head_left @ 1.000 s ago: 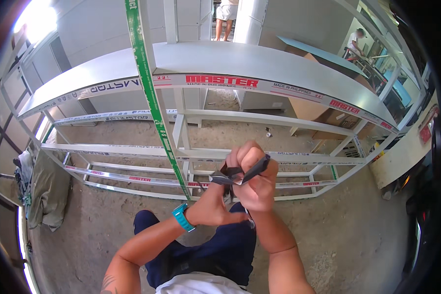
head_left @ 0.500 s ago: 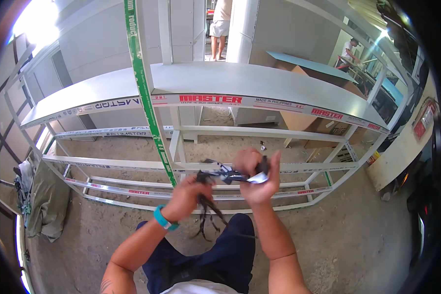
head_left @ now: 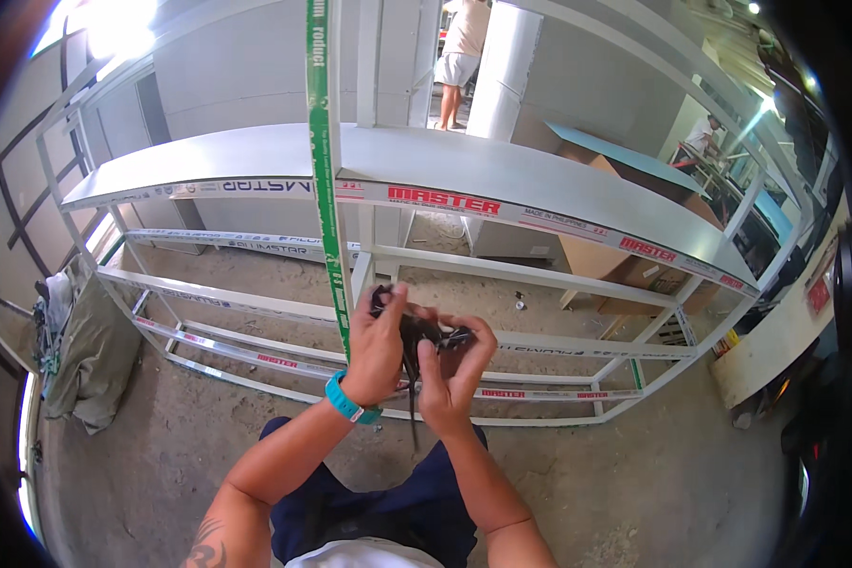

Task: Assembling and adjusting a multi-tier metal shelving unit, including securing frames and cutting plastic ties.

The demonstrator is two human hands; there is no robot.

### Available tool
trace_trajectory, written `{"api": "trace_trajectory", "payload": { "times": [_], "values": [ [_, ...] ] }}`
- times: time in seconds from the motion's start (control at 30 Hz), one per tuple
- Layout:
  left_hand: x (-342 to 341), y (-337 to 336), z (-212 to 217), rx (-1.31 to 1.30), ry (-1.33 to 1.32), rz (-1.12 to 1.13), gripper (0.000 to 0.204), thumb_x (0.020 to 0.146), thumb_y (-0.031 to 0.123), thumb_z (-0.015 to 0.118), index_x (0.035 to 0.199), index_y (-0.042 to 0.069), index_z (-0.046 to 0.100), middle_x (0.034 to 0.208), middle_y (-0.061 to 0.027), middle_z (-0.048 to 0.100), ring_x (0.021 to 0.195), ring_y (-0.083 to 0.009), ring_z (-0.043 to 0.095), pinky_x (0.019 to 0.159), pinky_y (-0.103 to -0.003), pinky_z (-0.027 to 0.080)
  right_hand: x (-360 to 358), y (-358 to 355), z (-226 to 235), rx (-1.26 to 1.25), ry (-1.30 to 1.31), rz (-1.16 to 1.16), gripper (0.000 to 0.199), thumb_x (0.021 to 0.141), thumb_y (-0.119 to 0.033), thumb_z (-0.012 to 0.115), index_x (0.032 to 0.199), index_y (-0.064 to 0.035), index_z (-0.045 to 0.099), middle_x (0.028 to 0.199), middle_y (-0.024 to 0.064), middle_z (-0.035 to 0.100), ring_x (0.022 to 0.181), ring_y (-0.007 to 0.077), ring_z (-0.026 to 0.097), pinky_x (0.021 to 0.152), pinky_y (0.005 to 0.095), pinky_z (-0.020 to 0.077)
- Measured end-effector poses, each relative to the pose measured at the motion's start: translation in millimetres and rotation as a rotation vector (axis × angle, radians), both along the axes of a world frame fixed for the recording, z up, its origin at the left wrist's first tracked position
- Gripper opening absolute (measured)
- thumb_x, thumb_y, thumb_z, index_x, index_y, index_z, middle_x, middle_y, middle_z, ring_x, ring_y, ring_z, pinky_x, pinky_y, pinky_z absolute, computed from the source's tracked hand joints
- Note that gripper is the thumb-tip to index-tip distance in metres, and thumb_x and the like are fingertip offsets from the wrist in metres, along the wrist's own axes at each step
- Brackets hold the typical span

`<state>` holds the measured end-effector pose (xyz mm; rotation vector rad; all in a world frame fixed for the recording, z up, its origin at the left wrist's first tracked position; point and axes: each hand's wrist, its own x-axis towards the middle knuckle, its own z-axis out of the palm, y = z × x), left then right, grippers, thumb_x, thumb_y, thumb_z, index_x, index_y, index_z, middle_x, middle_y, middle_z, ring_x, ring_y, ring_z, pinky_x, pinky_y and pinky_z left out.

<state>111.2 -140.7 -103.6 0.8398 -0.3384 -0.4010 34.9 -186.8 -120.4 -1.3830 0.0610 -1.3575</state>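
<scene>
A crumpled bundle of thin black strips [head_left: 415, 336] is bunched between my two hands, in front of the metal frame. My left hand [head_left: 377, 348], with a teal band on its wrist, is closed on the bundle's left side. My right hand [head_left: 456, 364] curls round its other side, thumb up. One long strand hangs down between my wrists. The fingers cover much of the bundle, so its exact kind cannot be made out.
A white metal frame with a long shelf panel [head_left: 426, 156] stands ahead, with a green-taped upright [head_left: 324, 189] near my left hand. Grey-green cloth [head_left: 95, 355] is heaped at the left. Cardboard [head_left: 625, 270] lies behind the frame at right. Two people are farther back.
My hands have drawn closer together and gathered the bundle, which was stretched between them with several strands dangling. The view has shifted, so the frame appears farther right.
</scene>
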Motion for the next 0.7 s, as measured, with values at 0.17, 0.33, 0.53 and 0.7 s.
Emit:
{"api": "trace_trajectory", "payload": {
  "times": [0.17,0.33,0.53,0.7],
  "values": [
    [4.8,14.6,16.4,-0.248,0.138,-0.048,0.035,0.096,0.016,0.067,0.126,0.003,0.057,0.095,-0.0063,0.061,0.082,-0.0141,0.057,0.075,-0.029,0.049,-14.9,-11.9,-52.5,0.038,0.392,0.322,0.035,0.086,-0.016,0.081,0.111,-0.0004,0.063,0.094,0.0037,0.062,0.084,0.0143,0.057,0.072,0.0289,0.0445],
    [8.4,41.4,10.4,0.036,-0.394,0.099,0.057,0.088,0.024,0.079,0.134,0.001,0.053,0.103,-0.0118,0.061,0.091,-0.0195,0.061,0.081,-0.034,0.051,-51.4,-39.4,-85.1,-0.036,0.677,0.566,0.026,0.085,-0.016,0.081,0.103,-0.0034,0.067,0.075,-0.0047,0.059,0.064,0.0070,0.049,0.060,0.0241,0.0388],
    [-39.3,36.0,-61.8,0.513,-0.886,-0.192,0.047,0.090,0.018,0.075,0.130,0.002,0.057,0.112,-0.0120,0.059,0.095,-0.0253,0.055,0.085,-0.035,0.048,-23.4,-42.9,-38.5,0.067,-0.135,0.465,0.015,0.094,-0.012,0.057,0.081,-0.0043,0.058,0.085,0.0056,0.058,0.082,0.0158,0.054,0.075,0.0289,0.0438],
    [-40.5,40.7,-78.7,0.402,-0.366,-0.386,0.042,0.094,0.003,0.063,0.135,0.003,0.054,0.115,-0.0139,0.060,0.084,-0.0189,0.056,0.077,-0.029,0.049,-28.8,-38.5,-49.5,0.208,0.041,0.202,0.015,0.094,-0.009,0.055,0.081,-0.0026,0.057,0.102,0.0092,0.059,0.095,0.0194,0.053,0.085,0.0313,0.0417]
  ]
}}
